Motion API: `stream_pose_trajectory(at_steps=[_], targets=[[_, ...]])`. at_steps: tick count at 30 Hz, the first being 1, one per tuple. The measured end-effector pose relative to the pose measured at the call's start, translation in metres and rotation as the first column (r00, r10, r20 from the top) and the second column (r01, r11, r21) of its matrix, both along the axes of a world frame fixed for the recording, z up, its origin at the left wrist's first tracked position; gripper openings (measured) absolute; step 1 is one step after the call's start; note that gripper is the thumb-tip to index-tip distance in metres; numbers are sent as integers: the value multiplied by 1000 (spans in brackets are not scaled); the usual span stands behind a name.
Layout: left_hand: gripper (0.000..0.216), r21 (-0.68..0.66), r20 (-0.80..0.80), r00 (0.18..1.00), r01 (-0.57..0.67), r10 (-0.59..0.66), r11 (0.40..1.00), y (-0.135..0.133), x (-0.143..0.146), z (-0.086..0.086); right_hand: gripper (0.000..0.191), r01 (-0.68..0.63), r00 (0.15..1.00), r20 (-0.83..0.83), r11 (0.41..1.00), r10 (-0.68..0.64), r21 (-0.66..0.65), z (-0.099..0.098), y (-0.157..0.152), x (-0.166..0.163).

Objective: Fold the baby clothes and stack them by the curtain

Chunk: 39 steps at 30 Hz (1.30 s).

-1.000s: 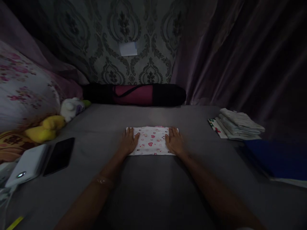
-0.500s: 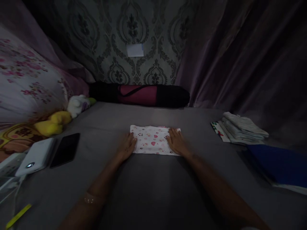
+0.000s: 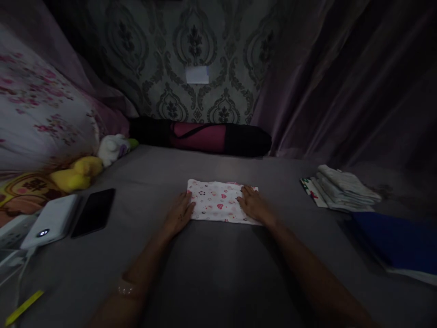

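A folded white cloth (image 3: 215,202) with pink hearts and small flowers lies flat on the grey bed sheet (image 3: 218,264), its long side running left to right. My left hand (image 3: 180,213) rests at the cloth's left edge, fingers laid out over the border. On the right end lies my right hand (image 3: 254,205), palm down, with its fingers spread on the fabric. Neither hand grips the cloth; both only touch it.
Folded cloths (image 3: 344,189) are stacked at the right, beside a blue folder-like item (image 3: 396,241). Leftward lie a black phone (image 3: 94,213), a white power bank (image 3: 51,218), a yellow strip (image 3: 23,307) and plush toys (image 3: 77,175). A long black-and-maroon bag (image 3: 201,136) lies along the wall.
The view has shifted slightly, so the whole scene sits a little differently in the picture. Both hands stay on the cloth, which looks the same.
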<state>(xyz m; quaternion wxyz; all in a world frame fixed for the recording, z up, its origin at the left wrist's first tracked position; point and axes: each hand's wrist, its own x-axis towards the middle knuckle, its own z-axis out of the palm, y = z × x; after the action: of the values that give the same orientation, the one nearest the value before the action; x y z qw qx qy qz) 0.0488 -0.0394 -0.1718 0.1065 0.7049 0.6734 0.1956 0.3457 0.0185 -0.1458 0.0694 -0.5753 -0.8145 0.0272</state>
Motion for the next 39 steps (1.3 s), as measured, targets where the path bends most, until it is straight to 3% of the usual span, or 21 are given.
stream_pose_trajectory(at_steps=[5, 8, 16, 23, 27, 34, 39], targets=[[59, 21, 25, 1000, 14, -14, 1000, -4, 0, 1, 57, -68, 996, -47, 991, 75, 119, 16, -3, -35], [58, 9, 19, 1000, 13, -13, 1000, -8, 1, 7, 59, -139, 988, -62, 987, 144, 87, 10, -6, -52], [56, -5, 16, 1000, 12, -12, 1000, -11, 1, 10, 59, -119, 991, -61, 993, 120, 10, -9, -7, -52], [54, 53, 39, 999, 33, -35, 998, -9, -2, 3, 58, -106, 994, -37, 991, 104, -78, 9, -6, -60], [51, 132, 73, 996, 46, -56, 990, -8, -4, -3, 57, -141, 987, -80, 990, 140, -7, 17, -7, -85], [48, 207, 110, 990, 60, -84, 977, -6, -6, -8, 61, -138, 984, -114, 990, 140, 30, -8, -11, -111], [48, 220, 152, 983, 68, -103, 973, -6, -7, -6, 61, -142, 983, -109, 989, 145, 33, -12, -11, -110]])
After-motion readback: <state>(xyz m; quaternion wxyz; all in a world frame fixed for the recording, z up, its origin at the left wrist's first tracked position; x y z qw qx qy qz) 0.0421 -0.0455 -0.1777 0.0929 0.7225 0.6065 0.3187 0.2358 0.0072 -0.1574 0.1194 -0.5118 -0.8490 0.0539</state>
